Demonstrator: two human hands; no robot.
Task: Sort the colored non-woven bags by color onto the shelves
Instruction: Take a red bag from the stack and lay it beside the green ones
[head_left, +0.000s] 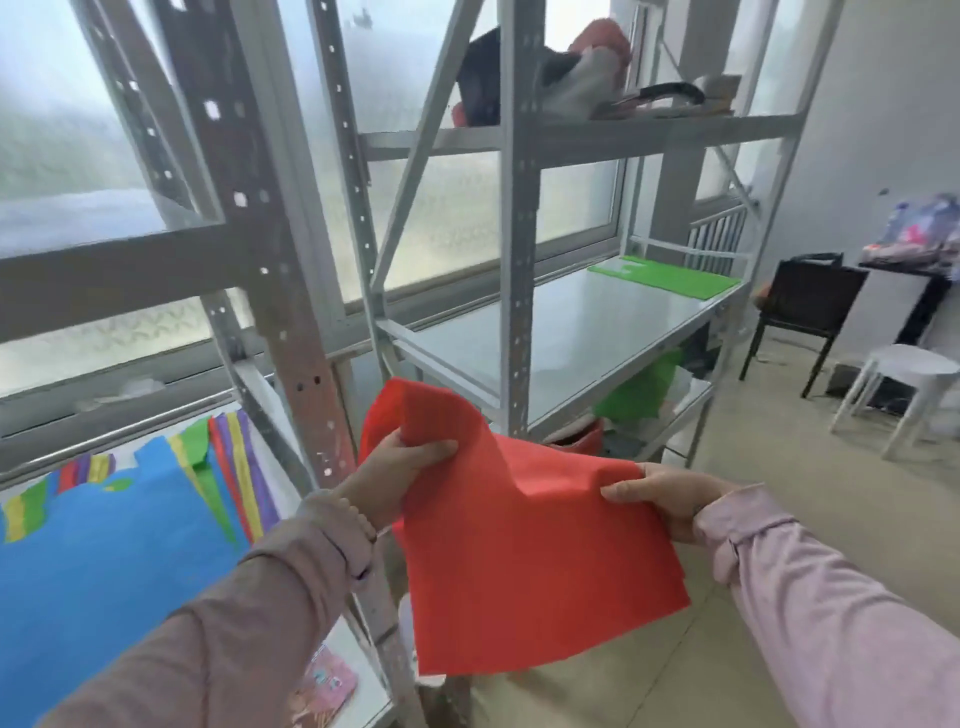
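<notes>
Bag (519, 571), red, pinched by left hand (402, 467) & right hand (670, 501); fingers beneath hidden.

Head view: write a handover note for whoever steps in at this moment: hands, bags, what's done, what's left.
Left hand pinches the red bag at its upper corner. The right hand grips its right edge. The bag hangs in the air in front of the rack.
Done: one green bag lies flat at the far end of the middle shelf.
Left: put the red bag in a spot apart from the green one, then sort the mixed pile, blue on top, on the left shelf.
</notes>
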